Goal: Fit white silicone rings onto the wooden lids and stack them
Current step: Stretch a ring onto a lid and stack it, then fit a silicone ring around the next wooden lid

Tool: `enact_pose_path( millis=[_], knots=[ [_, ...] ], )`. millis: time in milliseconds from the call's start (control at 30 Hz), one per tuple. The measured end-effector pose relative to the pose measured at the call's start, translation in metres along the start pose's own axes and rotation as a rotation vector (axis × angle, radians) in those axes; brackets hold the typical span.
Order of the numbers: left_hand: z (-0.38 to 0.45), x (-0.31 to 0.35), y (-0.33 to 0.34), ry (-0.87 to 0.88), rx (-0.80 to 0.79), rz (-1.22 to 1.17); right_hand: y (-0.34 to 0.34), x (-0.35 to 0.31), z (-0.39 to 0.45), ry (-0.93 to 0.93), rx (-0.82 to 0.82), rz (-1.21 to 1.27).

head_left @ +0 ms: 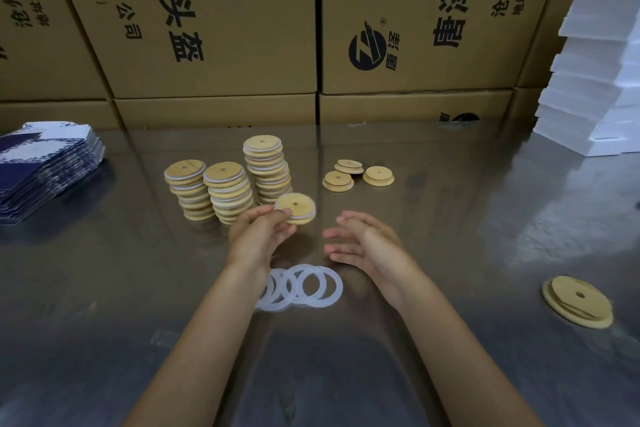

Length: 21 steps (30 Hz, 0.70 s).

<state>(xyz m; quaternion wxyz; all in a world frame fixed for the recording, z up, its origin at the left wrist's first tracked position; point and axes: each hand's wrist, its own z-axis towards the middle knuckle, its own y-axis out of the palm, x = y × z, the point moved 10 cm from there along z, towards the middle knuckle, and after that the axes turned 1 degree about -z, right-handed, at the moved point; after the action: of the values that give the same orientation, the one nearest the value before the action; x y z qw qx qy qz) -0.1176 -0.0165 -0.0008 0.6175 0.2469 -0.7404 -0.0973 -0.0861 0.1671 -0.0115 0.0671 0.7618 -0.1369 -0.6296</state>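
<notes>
My left hand (258, 234) pinches a round wooden lid (297, 208) with a white silicone ring around its edge, held just in front of three stacks of ringed lids (228, 184). My right hand (363, 243) hovers to the right of it with fingers relaxed and holds nothing. Several loose white silicone rings (304, 286) lie overlapping on the table below my hands. Three bare wooden lids (356, 173) sit behind to the right, and another bare lid (577, 300) lies at the near right.
The shiny metal table (450, 218) reflects the surroundings. A pile of blue and white printed cartons (45, 163) lies at the left. White foam blocks (595, 73) are stacked at the far right. Large cardboard boxes (221, 21) wall off the back edge.
</notes>
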Motion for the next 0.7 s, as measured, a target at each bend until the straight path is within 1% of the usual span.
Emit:
enact_pose_path(
  millis=[133,267,300,367,467,533,600,700],
  knots=[
    [0.007,0.002,-0.016,0.036,0.116,-0.037,-0.003,0.0,0.001,0.002,0.002,0.014],
    [0.007,0.008,-0.022,0.121,0.19,0.077,-0.003,0.0,0.0,0.005,0.004,0.009],
    [0.007,0.011,-0.021,0.155,0.19,0.15,-0.003,0.0,0.0,0.006,0.006,0.009],
    [0.007,0.021,-0.011,0.259,0.139,0.397,-0.003,0.0,0.0,0.009,0.009,0.003],
    [0.0,0.025,0.02,0.452,-0.042,0.852,-0.003,-0.001,-0.001,0.011,0.02,-0.003],
    [-0.006,0.018,0.035,0.576,-0.123,1.155,-0.003,-0.001,-0.001,0.015,0.028,-0.004],
    [-0.01,0.014,0.037,0.644,-0.103,1.357,-0.004,-0.001,-0.002,0.022,0.03,0.001],
    [-0.012,0.021,0.032,0.676,-0.016,1.438,-0.005,0.0,-0.001,0.029,0.038,0.005]
  ],
)
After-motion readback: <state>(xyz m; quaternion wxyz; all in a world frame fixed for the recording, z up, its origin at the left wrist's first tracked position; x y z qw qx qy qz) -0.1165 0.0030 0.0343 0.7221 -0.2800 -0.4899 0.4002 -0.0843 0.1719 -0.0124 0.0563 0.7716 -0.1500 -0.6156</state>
